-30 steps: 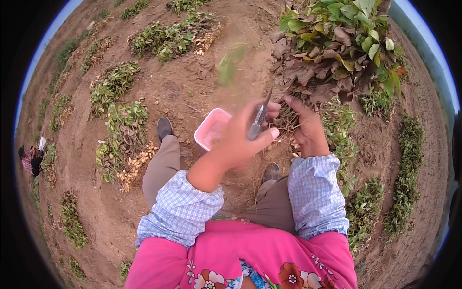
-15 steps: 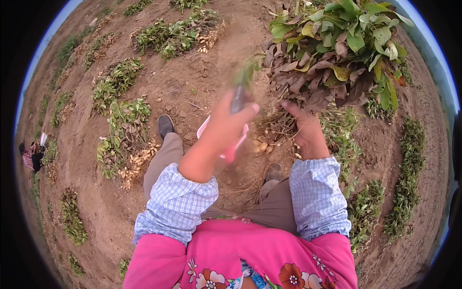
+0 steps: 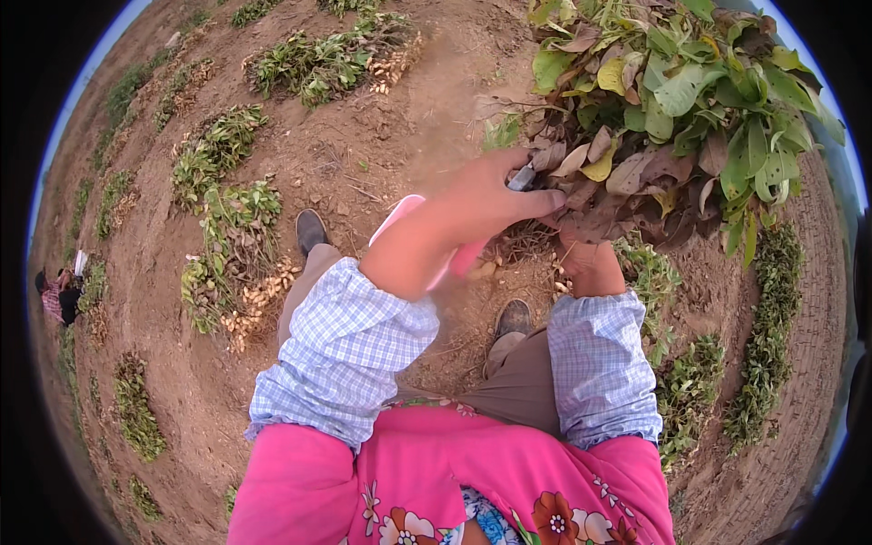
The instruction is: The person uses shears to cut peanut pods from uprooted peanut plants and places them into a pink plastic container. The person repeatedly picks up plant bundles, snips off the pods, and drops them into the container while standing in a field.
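Observation:
My right hand (image 3: 589, 262) is closed round the stems of a leafy bunch of peanut plants (image 3: 672, 118), near their root end. Green, yellow and withered brown leaves spread above and to the right of it. My left hand (image 3: 495, 193) has its fingers wrapped round a short grey handle-like object (image 3: 521, 178), right against the brown lower leaves; its far end is hidden among them. Below the hands, a pink and white container (image 3: 396, 216) is mostly covered by my left forearm. A few pale peanut pods (image 3: 488, 270) show beneath the bunch.
Heaps of pulled peanut plants lie in rows on brown soil, one with exposed pods (image 3: 259, 304) to my left. Another heap (image 3: 331, 68) lies farther ahead. My shoes (image 3: 312, 229) stand either side of the container. Another person (image 3: 62, 295) sits low at the far left.
My left hand has moved right, from above the container to the bunch, with the grey object in it. The bunch has shifted right and nearer, still in my right hand.

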{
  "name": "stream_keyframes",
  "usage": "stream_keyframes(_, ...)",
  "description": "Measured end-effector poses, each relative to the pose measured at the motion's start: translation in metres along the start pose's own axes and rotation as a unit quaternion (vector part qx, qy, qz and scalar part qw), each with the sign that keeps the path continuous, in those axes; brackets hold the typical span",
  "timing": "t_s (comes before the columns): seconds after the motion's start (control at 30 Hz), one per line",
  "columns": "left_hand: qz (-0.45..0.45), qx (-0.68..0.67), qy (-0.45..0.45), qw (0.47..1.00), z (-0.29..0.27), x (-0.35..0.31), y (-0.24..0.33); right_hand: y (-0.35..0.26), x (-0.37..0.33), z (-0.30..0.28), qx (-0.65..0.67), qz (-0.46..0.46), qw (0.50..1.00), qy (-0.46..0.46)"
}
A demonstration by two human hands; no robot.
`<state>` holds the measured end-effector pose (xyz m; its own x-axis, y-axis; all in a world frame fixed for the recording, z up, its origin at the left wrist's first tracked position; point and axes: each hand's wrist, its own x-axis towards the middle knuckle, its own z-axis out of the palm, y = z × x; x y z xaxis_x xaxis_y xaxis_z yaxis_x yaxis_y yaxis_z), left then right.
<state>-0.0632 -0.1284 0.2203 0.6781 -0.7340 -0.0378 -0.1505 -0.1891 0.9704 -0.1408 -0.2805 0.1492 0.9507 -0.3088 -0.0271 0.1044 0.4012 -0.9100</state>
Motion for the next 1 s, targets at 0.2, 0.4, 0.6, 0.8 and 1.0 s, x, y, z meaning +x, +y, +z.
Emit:
stream_keyframes(0.2,-0.015,0.174,0.004,0.985,-0.004,-0.003,0.005,0.018,0.007,-0.008,0.022,0.008,1.0,0.004)
stream_keyframes(0.4,0.002,0.201,0.04,0.979,-0.008,-0.018,0.003,0.008,0.002,0.007,0.105,0.07,0.99,-0.065)
stream_keyframes(0.6,-0.054,0.077,0.109,0.99,-0.021,-0.041,0.013,-0.007,0.004,0.02,0.069,0.076,0.995,0.018)
stream_keyframes(0.8,-0.122,-0.241,0.101,0.958,-0.059,-0.091,-0.027,-0.009,0.021,0.013,0.078,0.106,0.985,0.109)
stream_keyframes(1.0,-0.218,-0.343,0.015,0.913,-0.033,-0.128,-0.072,0.009,0.036,0.018,0.042,0.117,0.987,0.103)
